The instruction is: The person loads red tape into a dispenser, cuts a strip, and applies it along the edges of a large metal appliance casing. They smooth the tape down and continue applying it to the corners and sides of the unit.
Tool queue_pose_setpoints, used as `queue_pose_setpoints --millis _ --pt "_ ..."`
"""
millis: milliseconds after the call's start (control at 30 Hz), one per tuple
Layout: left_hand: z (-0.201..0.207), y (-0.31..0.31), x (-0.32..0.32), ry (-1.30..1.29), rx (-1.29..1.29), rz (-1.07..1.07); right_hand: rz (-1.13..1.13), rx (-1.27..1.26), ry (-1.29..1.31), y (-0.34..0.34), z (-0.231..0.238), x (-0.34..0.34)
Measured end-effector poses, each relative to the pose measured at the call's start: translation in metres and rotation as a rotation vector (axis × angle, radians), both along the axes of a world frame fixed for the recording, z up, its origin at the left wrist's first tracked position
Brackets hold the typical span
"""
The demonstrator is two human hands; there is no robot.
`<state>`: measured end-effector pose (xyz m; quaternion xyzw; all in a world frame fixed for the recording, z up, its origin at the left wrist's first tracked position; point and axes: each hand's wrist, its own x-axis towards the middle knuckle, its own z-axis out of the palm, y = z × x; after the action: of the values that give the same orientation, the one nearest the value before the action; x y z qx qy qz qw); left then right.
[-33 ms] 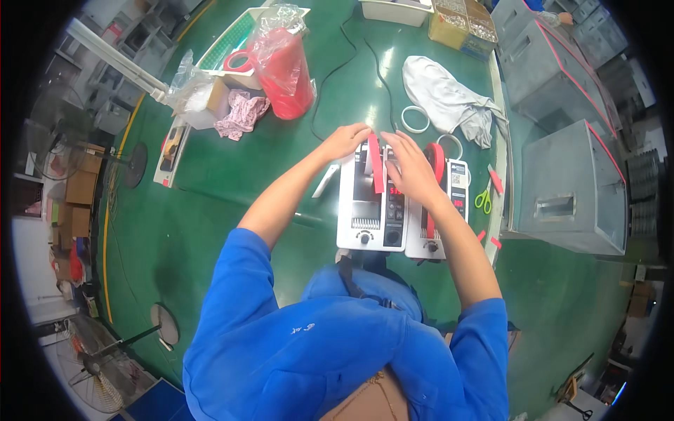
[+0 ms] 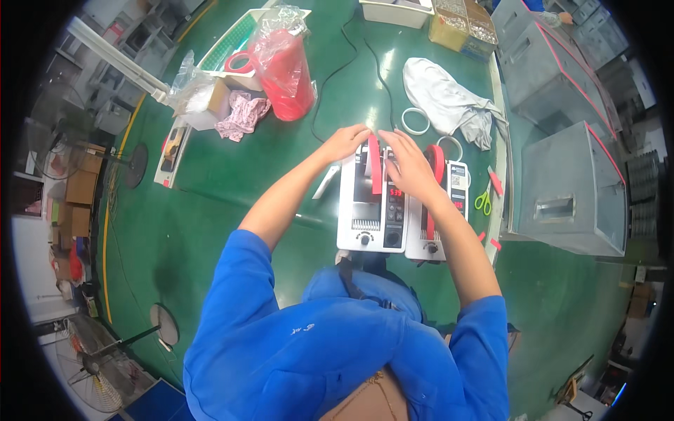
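The left hand is held with its fingers bent at the top left of a red tape roll; whether they are closed on anything cannot be told. The right hand is held at the other side, with its thumb and fingers spread apart and nothing seen between them. Whether the roll is being touched by either hand is hard to see.

For good work here, the roll is best kept straight up, so that it is not tipped or rubbed by the machine's sides. A soft, even hold from both sides is likely best, as the tape may be bent by a hard squeeze. Fingertips should be kept off the sticky face.

The roll is found between the two hands, left of the right thumb and just right of the left fingertips. It is set upright in the white tape machine, whose red number lights are lit. Next to it, under the right arm, a second tape machine is seen with its own red roll. Farther right, green-handled scissors are laid near the table's edge. Beyond the hands, a white ring and a pale cloth are seen.
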<state>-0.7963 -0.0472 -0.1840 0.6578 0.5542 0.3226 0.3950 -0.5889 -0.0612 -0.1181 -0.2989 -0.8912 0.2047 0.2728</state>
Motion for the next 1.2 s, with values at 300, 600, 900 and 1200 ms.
queue_pose_setpoints --millis 300,600,900,1200 --pt "-0.004 -0.001 -0.004 -0.019 -0.008 0.007 0.131 0.017 -0.064 0.017 -0.016 -0.01" --pt "-0.02 -0.003 -0.002 -0.137 0.018 0.0 0.114 0.01 -0.075 0.005 -0.019 -0.008" --pt "-0.021 -0.009 0.002 -0.176 -0.027 0.037 0.016 0.092 0.036 0.007 -0.015 -0.012" --pt "-0.019 -0.019 0.008 -0.241 0.019 0.101 -0.301 -0.225 0.012 0.022 0.0 -0.029"
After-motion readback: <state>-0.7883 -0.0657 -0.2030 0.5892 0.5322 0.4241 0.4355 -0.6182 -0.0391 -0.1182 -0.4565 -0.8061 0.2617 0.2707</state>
